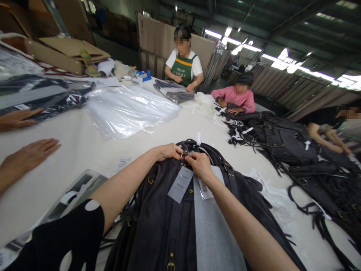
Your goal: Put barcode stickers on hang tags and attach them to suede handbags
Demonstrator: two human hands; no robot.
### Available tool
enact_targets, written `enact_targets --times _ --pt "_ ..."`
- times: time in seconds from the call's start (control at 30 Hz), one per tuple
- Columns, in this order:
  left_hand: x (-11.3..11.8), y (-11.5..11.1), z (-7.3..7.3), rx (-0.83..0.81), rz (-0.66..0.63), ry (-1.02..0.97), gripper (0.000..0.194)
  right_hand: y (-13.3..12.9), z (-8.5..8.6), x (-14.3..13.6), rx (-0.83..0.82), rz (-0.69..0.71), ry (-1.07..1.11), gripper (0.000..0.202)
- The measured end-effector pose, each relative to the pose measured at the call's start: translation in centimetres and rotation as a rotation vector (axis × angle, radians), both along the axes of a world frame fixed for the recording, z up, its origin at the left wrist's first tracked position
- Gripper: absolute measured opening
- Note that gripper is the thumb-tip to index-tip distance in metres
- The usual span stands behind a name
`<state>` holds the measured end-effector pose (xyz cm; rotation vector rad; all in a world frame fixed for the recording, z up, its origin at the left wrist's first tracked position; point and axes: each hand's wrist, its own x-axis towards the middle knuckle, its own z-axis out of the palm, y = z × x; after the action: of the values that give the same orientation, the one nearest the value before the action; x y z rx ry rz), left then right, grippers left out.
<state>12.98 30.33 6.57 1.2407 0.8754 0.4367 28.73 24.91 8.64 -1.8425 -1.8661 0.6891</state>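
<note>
A dark bag [158, 218] with brass buckles lies on the table in front of me, its looped straps at the far end. At its top, my left hand [170, 151] pinches a strap beside a brass ring [182, 156]. My right hand [199, 164] meets it there, fingertips closed near the ring at the string of a grey hang tag [181, 183]; what exactly they pinch is too small to make out. Beneath my right wrist are a white label [206, 190] and a long grey strip [210, 226] lying over the bag.
Clear plastic bags [126, 109] lie beyond on the white table [180, 130]. More dark bags [284, 139] are piled at right. Another person's hands [31, 154] reach in from the left. A co-worker in a green apron [184, 69] and others work across the table.
</note>
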Motion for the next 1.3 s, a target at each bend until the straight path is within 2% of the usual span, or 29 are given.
enact_targets --times 0.1,0.3,0.43,0.57,0.63,0.8,0.97,1.13,1.3 --pt "0.0 -0.2 0.0 -0.026 -0.010 -0.017 0.024 -0.2 0.1 -0.3 0.033 -0.012 -0.049 0.020" --pt "0.2 -0.2 -0.3 -0.012 0.011 -0.005 0.020 -0.3 -0.2 -0.7 0.071 -0.042 -0.087 0.020" --pt "0.3 -0.4 -0.1 0.058 0.052 0.032 0.016 -0.1 0.1 -0.3 0.031 0.008 -0.038 0.023" --pt "0.1 -0.4 0.2 0.162 0.101 0.120 0.006 -0.3 1.0 0.7 0.042 0.097 0.000 0.017" --pt "-0.2 -0.2 0.5 0.210 0.123 0.183 0.007 -0.7 1.4 1.3 0.044 0.106 0.008 0.022" --pt "-1.5 0.3 1.3 0.317 0.203 0.357 0.009 -1.1 1.0 2.0 0.037 0.094 -0.008 0.022" --pt "-2.9 0.1 2.0 0.363 0.258 0.438 0.008 -0.4 0.3 0.8 0.115 0.127 -0.075 0.021" --pt "-3.5 -0.6 2.0 0.369 0.270 0.391 0.009 0.6 0.3 -1.4 0.183 0.208 -0.127 0.019" --pt "-3.7 -0.9 1.7 0.377 0.266 0.342 0.008 1.6 -0.2 -2.8 0.178 0.259 -0.143 0.018"
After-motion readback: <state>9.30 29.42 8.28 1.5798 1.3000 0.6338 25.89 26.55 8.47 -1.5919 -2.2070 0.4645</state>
